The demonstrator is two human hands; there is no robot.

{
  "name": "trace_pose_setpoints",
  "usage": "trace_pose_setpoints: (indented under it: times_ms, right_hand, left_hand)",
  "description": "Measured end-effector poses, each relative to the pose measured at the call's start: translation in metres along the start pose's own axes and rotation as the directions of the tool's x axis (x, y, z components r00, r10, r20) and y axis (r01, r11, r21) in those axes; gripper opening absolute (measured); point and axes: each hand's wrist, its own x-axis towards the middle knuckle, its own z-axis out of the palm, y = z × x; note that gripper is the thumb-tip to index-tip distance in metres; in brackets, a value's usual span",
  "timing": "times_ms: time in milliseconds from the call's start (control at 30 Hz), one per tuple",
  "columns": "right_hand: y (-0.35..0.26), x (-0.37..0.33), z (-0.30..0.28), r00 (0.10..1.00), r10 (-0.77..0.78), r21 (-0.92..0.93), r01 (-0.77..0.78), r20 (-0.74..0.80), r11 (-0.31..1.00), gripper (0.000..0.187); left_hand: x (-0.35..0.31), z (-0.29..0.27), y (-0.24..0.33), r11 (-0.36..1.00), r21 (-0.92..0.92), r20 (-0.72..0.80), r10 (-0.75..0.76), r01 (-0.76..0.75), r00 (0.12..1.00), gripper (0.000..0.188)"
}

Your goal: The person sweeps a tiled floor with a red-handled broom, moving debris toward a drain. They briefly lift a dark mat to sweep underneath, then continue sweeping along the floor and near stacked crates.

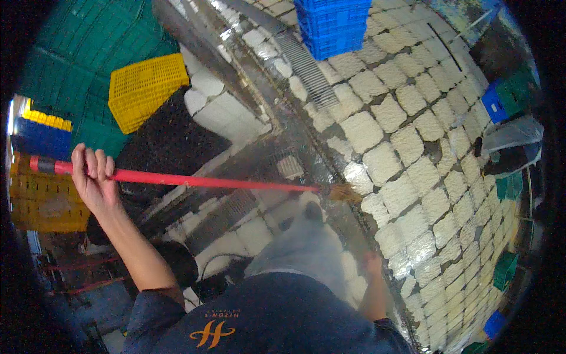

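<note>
My left hand (96,177) is raised at the left, its fingers wrapped round the red handle of a broom (206,180) near its dark-capped top end. The handle slants across in front of me, and its brown bristles (344,192) are at the floor, by the edge of a wet channel. My right hand (371,259) hangs low by my right side, away from the broom. It is dim and smeared, so its fingers cannot be made out.
A stack of blue crates (333,29) stands on the wet, pale stone floor (407,194), beside a drain grate (306,68). At the left are a yellow crate (147,88), green netting-like panels (88,53) and orange-yellow crates (47,197). A clear plastic bag (513,138) is at the right.
</note>
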Motion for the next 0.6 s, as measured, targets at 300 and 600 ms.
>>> trace_pose_setpoints:
  times_ms: [300, 600]
  right_hand:
    - [0.064, 0.016, 0.008, 0.995, -0.069, 0.014, 0.07, -0.067, 0.997, 0.026]
    - [-0.32, -0.016, 0.142, 0.474, -0.76, -0.388, 0.866, 0.444, 0.314, 0.08]
  left_hand:
    - [0.003, 0.106, -0.008, 0.986, 0.027, 0.04, 0.164, -0.165, 0.986, 0.017]
    - [0.011, 0.048, 0.095, 0.93, -0.117, 0.089, 0.358, -0.348, 0.929, 0.025]
